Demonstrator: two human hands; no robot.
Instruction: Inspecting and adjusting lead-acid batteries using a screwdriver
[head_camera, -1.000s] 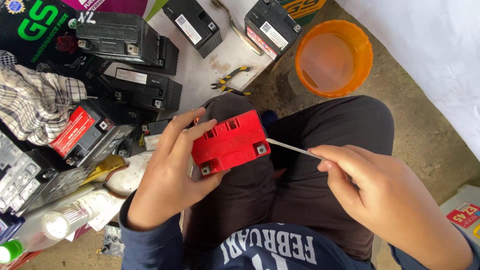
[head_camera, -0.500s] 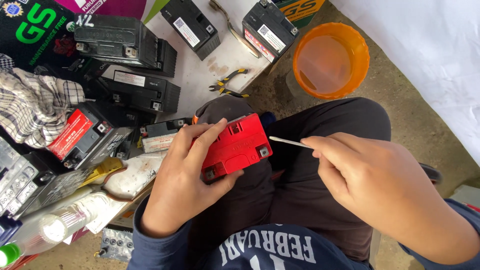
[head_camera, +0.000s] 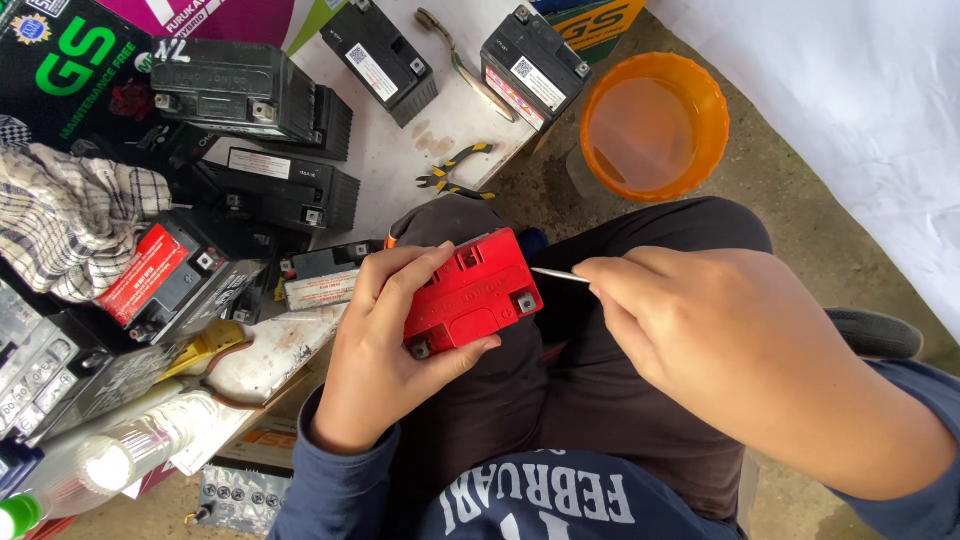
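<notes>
Left hand (head_camera: 385, 350) gripped a small red battery (head_camera: 470, 290) resting on the person's knee (head_camera: 450, 215). Right hand (head_camera: 720, 340) pinched a thin metal rod (head_camera: 558, 274), its tip touching the battery's right edge. Black batteries (head_camera: 290, 185) lay far left; pliers (head_camera: 458, 170) and an orange bucket (head_camera: 655, 125) lay beyond.

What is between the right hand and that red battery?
In the head view, only a thin metal rod held by the right hand bridges the gap to the red battery, over the dark trouser leg.
</notes>
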